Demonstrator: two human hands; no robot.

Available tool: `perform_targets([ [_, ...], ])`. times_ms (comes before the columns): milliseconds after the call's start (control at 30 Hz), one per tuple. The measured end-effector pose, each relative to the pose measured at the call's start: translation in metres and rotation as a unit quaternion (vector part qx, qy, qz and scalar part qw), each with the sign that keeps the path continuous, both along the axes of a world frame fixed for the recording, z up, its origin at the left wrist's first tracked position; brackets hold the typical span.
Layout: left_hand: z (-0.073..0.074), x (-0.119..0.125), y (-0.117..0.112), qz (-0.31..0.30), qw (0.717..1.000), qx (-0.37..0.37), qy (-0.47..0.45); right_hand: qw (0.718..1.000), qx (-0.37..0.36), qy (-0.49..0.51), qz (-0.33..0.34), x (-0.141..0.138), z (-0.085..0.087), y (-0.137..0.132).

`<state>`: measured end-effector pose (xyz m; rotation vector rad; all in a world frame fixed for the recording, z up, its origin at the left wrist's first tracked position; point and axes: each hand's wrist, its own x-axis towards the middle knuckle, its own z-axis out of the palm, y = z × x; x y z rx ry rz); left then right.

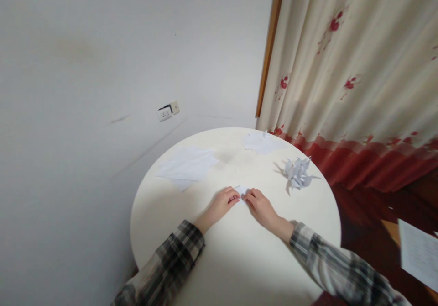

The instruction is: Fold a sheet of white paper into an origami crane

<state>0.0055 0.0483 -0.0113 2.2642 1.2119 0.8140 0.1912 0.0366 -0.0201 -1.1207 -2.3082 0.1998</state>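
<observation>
A small folded piece of white paper (242, 190) lies between my two hands near the middle of the round white table (236, 260). My left hand (226, 200) pinches its left side with curled fingers. On the other side, my right hand (259, 204) has its thumb and fingers closed on the right part of the paper. The fingers cover much of it, so the exact folds cannot be made out. Both hands rest low, at or just above the tabletop.
Flat white sheets (188, 165) lie at the table's left, and more paper (260, 143) is at the back. A pile of folded paper pieces (298, 173) with pointed tips stands at the right. Beyond are a wall socket (164, 113) and a flowered curtain (345, 68).
</observation>
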Motion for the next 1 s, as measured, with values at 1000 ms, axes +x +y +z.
perform_targets([
  [1000, -0.005, 0.01, 0.002, 0.019, 0.998, 0.054, 0.035, 0.994, -0.01, 0.112, -0.013, 0.003, -0.014, 0.013],
])
